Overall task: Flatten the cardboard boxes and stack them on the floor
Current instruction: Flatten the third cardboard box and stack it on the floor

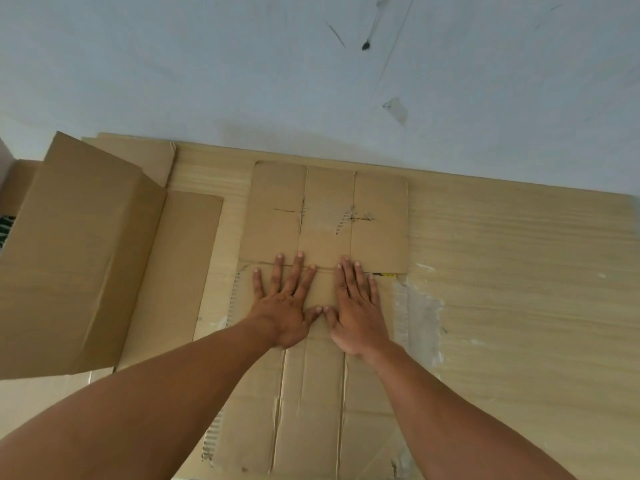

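Note:
A small flattened cardboard box [323, 220] lies on top of a stack of larger flattened cardboard sheets [519, 289] on the floor. My left hand [285, 303] and my right hand [356, 306] rest palm down on it, side by side, fingers spread, thumbs almost touching. Both palms press across a crease in the middle of the flattened box. Neither hand grips anything. Creases and torn tape marks show on the box's far flaps.
A bigger cardboard box [76, 258], still partly folded up, stands at the left on the stack's edge. A pale wall [311, 64] with scuff marks and a bit of tape [394, 109] rises just beyond the cardboard.

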Demonstrator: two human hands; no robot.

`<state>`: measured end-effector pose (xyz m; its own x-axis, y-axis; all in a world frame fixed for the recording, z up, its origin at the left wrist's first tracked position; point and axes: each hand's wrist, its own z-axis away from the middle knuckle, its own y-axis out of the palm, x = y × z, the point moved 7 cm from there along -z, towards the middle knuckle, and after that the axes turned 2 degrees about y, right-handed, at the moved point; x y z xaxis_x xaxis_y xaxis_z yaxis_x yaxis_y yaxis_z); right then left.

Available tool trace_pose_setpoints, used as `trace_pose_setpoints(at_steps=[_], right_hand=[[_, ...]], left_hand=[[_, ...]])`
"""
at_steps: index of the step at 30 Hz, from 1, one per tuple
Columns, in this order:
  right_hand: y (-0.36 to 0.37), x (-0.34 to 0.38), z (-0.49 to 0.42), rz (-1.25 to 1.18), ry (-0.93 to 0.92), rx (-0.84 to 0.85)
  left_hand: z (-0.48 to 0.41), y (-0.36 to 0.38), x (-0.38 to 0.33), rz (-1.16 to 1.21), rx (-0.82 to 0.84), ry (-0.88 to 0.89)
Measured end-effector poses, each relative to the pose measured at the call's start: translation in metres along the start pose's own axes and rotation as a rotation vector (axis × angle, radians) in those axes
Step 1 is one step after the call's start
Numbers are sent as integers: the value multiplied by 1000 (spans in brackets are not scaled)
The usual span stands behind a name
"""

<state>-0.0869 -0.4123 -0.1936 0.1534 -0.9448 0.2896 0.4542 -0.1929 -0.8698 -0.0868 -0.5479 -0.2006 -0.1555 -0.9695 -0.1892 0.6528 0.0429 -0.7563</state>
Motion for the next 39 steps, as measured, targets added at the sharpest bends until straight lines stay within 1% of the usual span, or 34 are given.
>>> trace_pose_setpoints(at_steps=[3, 5, 7, 9, 10, 12, 14, 15, 16, 18, 19, 20, 21, 23, 27, 30, 33, 35, 37, 39], right_hand=[[-5, -8, 2, -104, -57, -24], [-11, -19, 10, -103, -53, -127], [-17, -32, 21, -94, 3, -242], [-19, -45, 31, -106, 118, -288], [-20, -52, 35, -140, 204, -299], [-24, -64, 44, -280, 406, -309], [-26, -70, 50, -402, 548, -287], [-29, -70, 51, -411, 582, -272], [-32, -71, 51, -394, 606, -265], [-40, -76, 51, -359, 669, -259], [-43, -79, 51, -370, 708, -251], [-44, -81, 50, -396, 743, -240], [-43, -83, 50, -425, 767, -227], [-42, -83, 49, -480, 785, -217], [-43, -80, 51, -551, 800, -243], [-42, -84, 53, -651, 822, -229], [-41, -91, 60, -925, 797, -233], [-43, -91, 64, -1028, 747, -213], [-45, -85, 66, -996, 664, -152], [-47, -77, 70, -811, 581, -53]], left_hand=[[0, 1, 0, 10, -4, 4], [-1, -1, -1, 18, -10, 10], [-1, -1, 0, 25, -9, 15], [0, -2, -1, 42, -13, 27], [0, -3, -1, 60, -25, 43], [3, -8, 0, 120, -68, 84], [11, -16, 7, 202, -161, 97], [17, -20, 14, 238, -240, 84], [24, -24, 22, 273, -338, 49], [44, -25, 41, 351, -515, -121], [54, -22, 52, 409, -561, -242], [62, -17, 60, 474, -571, -361], [69, -13, 66, 522, -556, -453], [75, -13, 69, 542, -497, -538], [71, -17, 75, 567, -367, -571], [69, -16, 85, 630, -324, -597], [71, -16, 93, 704, -303, -607], [73, -15, 95, 733, -278, -609], [76, -16, 95, 751, -265, -616], [81, -15, 93, 746, -271, -612]])
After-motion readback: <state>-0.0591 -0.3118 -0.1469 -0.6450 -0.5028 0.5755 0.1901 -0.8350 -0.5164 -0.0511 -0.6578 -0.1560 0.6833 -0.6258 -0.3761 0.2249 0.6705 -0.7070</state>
